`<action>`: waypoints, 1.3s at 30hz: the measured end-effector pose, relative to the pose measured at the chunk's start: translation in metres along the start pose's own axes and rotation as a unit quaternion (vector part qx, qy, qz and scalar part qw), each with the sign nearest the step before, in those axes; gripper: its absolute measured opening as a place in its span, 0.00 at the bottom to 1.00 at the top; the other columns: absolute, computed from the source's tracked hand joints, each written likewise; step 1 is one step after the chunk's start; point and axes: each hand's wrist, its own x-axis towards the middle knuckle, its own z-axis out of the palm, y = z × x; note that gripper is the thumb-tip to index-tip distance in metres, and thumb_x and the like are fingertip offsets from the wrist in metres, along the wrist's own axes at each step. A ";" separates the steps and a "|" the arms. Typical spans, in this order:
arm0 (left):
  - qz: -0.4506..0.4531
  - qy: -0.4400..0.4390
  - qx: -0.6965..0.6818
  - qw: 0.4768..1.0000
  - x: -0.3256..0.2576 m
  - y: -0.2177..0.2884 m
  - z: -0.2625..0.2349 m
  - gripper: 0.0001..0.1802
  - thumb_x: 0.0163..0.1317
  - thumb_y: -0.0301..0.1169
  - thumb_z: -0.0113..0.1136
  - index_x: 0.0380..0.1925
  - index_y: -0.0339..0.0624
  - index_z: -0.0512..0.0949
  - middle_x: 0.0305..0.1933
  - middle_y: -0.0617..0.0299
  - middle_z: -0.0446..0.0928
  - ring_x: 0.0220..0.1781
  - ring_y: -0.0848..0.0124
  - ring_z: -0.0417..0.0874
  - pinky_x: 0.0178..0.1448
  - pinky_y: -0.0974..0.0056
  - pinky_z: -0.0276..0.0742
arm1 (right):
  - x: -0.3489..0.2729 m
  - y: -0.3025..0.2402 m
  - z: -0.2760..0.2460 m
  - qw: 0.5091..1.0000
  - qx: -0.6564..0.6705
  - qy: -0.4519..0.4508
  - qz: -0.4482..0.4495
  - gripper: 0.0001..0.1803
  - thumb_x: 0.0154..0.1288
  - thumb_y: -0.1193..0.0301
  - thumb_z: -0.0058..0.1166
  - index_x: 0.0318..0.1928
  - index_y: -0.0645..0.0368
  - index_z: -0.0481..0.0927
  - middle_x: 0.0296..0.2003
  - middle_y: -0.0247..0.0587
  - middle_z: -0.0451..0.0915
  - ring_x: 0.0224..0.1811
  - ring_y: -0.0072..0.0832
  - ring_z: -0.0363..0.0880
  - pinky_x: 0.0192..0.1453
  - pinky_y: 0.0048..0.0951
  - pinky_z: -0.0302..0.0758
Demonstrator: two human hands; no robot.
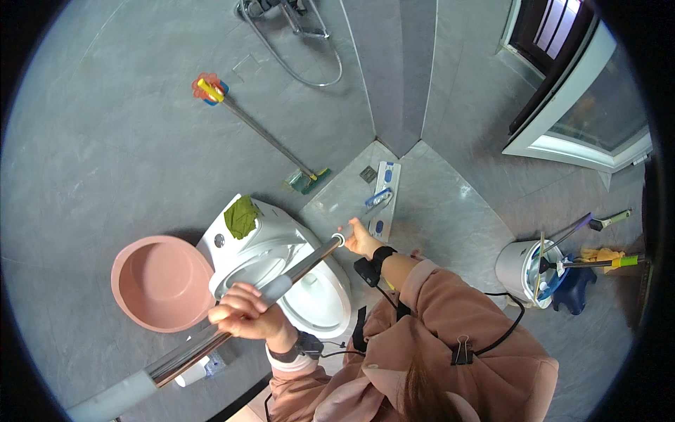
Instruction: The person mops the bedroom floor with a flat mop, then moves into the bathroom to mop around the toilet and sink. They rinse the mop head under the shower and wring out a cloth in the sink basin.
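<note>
A long flat mop (302,267) with a metal pole and pale grips runs slantwise from the lower left toward the middle. My left hand (247,313) is closed around the upper pole, next to a grey grip. Farther down, my right hand (361,240) wraps the pole just beyond a white ring, some fingers hidden. The white and blue mop head (384,204) lies on the grey tiled floor near the wall corner. Under the pole stands a white toilet (327,309) with its lid raised and a green cloth (242,217) on its tank.
A pink basin (160,281) stands left of the toilet. A broom (271,137) leans at the far wall, and a shower hose (323,83) hangs above. At right are a white bucket (517,271) with brushes, a blue stool-like object (575,290) and an open window (598,105).
</note>
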 end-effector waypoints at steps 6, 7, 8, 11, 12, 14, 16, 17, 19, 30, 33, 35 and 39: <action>-0.156 -0.047 -0.003 0.987 -0.060 -0.054 -0.025 0.17 0.69 0.38 0.44 0.21 0.46 0.58 0.14 0.67 0.59 0.16 0.75 0.61 0.25 0.68 0.61 | -0.004 0.026 0.018 0.999 0.009 -0.044 -0.018 0.15 0.63 0.63 0.43 0.46 0.58 0.63 0.33 0.44 0.72 0.36 0.34 0.72 0.48 0.43 0.73; -0.212 -0.053 -0.003 0.976 -0.069 -0.061 -0.031 0.19 0.69 0.38 0.44 0.19 0.46 0.59 0.15 0.67 0.59 0.18 0.75 0.63 0.28 0.66 0.62 | -0.005 0.027 0.020 0.999 -0.029 -0.032 -0.027 0.15 0.63 0.63 0.43 0.46 0.58 0.63 0.33 0.44 0.72 0.36 0.34 0.72 0.48 0.43 0.73; -0.258 -0.103 0.016 0.961 -0.076 -0.067 -0.039 0.16 0.68 0.36 0.46 0.21 0.45 0.61 0.20 0.65 0.61 0.25 0.72 0.66 0.33 0.65 0.63 | -0.006 0.027 0.021 0.999 -0.032 -0.024 -0.003 0.16 0.63 0.63 0.43 0.48 0.58 0.63 0.35 0.43 0.72 0.36 0.34 0.72 0.48 0.42 0.73; -0.301 -0.203 0.027 0.931 -0.094 -0.080 -0.053 0.11 0.65 0.30 0.50 0.25 0.41 0.64 0.25 0.62 0.69 0.32 0.68 0.72 0.55 0.55 0.69 | -0.009 0.027 0.018 0.999 0.022 -0.001 0.024 0.16 0.63 0.64 0.43 0.48 0.58 0.63 0.36 0.43 0.72 0.35 0.34 0.72 0.47 0.41 0.74; -0.324 -0.208 0.031 0.923 -0.098 -0.078 -0.059 0.11 0.65 0.30 0.51 0.24 0.41 0.64 0.25 0.62 0.69 0.33 0.69 0.73 0.62 0.51 0.63 | -0.011 0.026 0.016 0.998 0.049 0.023 0.029 0.16 0.62 0.65 0.43 0.47 0.58 0.63 0.35 0.42 0.72 0.34 0.34 0.72 0.47 0.41 0.74; -0.322 -0.193 0.032 0.926 -0.100 -0.074 -0.067 0.12 0.65 0.31 0.51 0.24 0.40 0.65 0.24 0.61 0.70 0.32 0.69 0.73 0.59 0.50 0.66 | -0.014 0.032 0.015 0.997 0.046 0.031 0.054 0.15 0.63 0.64 0.43 0.46 0.59 0.65 0.36 0.43 0.72 0.33 0.34 0.72 0.45 0.43 0.75; -0.314 -0.155 0.021 0.936 -0.094 -0.065 -0.076 0.14 0.66 0.32 0.49 0.22 0.40 0.65 0.22 0.61 0.69 0.29 0.69 0.73 0.56 0.52 0.69 | -0.020 0.044 0.017 0.993 0.006 0.071 0.091 0.13 0.63 0.65 0.45 0.43 0.60 0.67 0.36 0.44 0.72 0.32 0.34 0.74 0.44 0.40 0.76; -0.305 -0.130 0.039 0.943 -0.088 -0.059 -0.080 0.14 0.68 0.33 0.46 0.23 0.42 0.64 0.19 0.63 0.65 0.27 0.69 0.70 0.49 0.54 0.71 | -0.024 0.052 0.021 0.995 -0.007 0.044 0.094 0.13 0.62 0.67 0.46 0.43 0.61 0.67 0.36 0.44 0.73 0.34 0.34 0.74 0.45 0.39 0.76; -0.301 -0.068 0.018 0.951 -0.072 -0.049 -0.087 0.15 0.68 0.34 0.45 0.21 0.43 0.62 0.15 0.65 0.61 0.22 0.70 0.67 0.42 0.56 0.71 | -0.033 0.072 0.033 0.994 -0.047 0.025 0.094 0.11 0.60 0.71 0.47 0.41 0.63 0.66 0.35 0.43 0.73 0.36 0.34 0.75 0.47 0.36 0.76; -0.226 -0.039 -0.047 0.972 -0.050 -0.019 -0.096 0.19 0.67 0.34 0.45 0.16 0.46 0.57 0.11 0.67 0.57 0.15 0.72 0.61 0.33 0.60 0.68 | -0.076 0.088 0.058 0.973 -0.170 -0.094 0.123 0.20 0.62 0.58 0.43 0.46 0.62 0.69 0.40 0.43 0.76 0.42 0.32 0.76 0.50 0.33 0.73; -0.243 -0.102 -0.032 0.964 -0.061 -0.034 -0.084 0.18 0.67 0.34 0.45 0.17 0.44 0.57 0.11 0.65 0.57 0.15 0.72 0.61 0.32 0.60 0.68 | -0.071 0.085 0.056 0.983 -0.142 -0.066 0.096 0.16 0.62 0.62 0.45 0.43 0.61 0.68 0.37 0.43 0.75 0.38 0.32 0.77 0.43 0.30 0.75; -0.243 -0.099 -0.024 0.965 -0.060 -0.040 -0.078 0.19 0.67 0.33 0.44 0.16 0.43 0.57 0.10 0.65 0.57 0.14 0.72 0.61 0.29 0.61 0.67 | -0.066 0.083 0.054 0.990 -0.111 -0.045 0.075 0.14 0.62 0.64 0.46 0.41 0.61 0.66 0.36 0.43 0.74 0.36 0.32 0.76 0.40 0.31 0.75; -0.246 -0.109 -0.022 0.963 -0.049 -0.047 -0.066 0.20 0.67 0.34 0.44 0.15 0.44 0.57 0.10 0.65 0.57 0.13 0.72 0.60 0.27 0.62 0.66 | -0.056 0.078 0.055 0.996 -0.069 -0.020 0.053 0.12 0.61 0.68 0.46 0.41 0.61 0.65 0.35 0.43 0.72 0.36 0.34 0.76 0.38 0.36 0.76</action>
